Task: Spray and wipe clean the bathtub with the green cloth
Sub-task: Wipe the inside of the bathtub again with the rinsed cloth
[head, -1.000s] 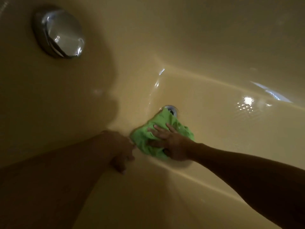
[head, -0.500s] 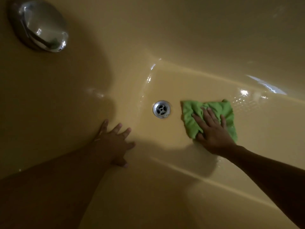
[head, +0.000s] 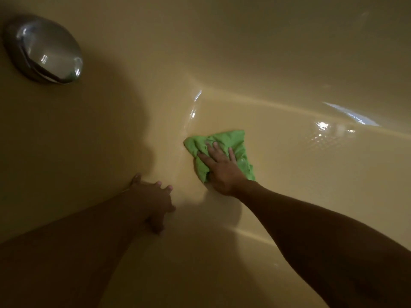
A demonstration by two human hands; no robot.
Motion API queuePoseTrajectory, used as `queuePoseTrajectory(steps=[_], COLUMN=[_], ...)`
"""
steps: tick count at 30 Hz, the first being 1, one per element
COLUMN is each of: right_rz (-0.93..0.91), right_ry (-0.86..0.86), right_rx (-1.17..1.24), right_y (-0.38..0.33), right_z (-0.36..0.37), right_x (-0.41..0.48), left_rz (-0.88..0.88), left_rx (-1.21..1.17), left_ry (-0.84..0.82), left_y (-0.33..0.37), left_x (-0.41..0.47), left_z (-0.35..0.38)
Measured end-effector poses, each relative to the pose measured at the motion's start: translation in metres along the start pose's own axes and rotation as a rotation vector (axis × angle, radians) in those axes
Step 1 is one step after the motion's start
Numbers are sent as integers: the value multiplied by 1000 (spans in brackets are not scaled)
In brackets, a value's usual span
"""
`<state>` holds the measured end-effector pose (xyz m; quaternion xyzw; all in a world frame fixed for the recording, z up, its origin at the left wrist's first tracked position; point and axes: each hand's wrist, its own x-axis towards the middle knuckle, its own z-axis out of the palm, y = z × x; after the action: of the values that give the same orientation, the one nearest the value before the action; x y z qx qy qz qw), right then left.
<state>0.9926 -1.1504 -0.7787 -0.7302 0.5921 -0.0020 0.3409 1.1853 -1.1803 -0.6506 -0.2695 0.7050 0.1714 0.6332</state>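
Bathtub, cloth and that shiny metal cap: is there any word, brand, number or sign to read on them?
None can be read.
The round metal cap shows only reflections, no lettering.
The green cloth, under the right hand, bears no visible label.
The bathtub walls are plain, with glare only.

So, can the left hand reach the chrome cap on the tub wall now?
Probably yes: the left hand rests on the wall, holds nothing, and only bare wall lies between it and the cap.
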Motion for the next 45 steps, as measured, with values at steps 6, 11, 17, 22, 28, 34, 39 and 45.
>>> queuePoseTrajectory(steps=[6,11,17,22,28,34,39,45], right_rz=[-225,-312,-42,281,505,585,567,641], right_ry=[-114,-253,-533,-724,-555,-103,34,112], right_rx=[149,258,543,946,1444,1575,1643,1661], right_y=[-46,-54,-44,-30,-10,-8,-17,-26], right_z=[27,41,2,-38,-93,-133,-171,-216], right_x=[-11,-57,-136,-202,-285,-327,-358,-418], left_rz=[2,127,92,101,118,102,87,81], left_rx=[-59,-99,-297,-254,-613,-827,-947,-1158], left_ry=[-70,-154,-162,-188,131,499,687,801], left_y=[-6,-7,-5,34,63,103,148,205], left_x=[-3,-11,-24,-52,-101,-143,-192,-253], left_z=[1,-5,6,-8,-13,-20,-18,18])
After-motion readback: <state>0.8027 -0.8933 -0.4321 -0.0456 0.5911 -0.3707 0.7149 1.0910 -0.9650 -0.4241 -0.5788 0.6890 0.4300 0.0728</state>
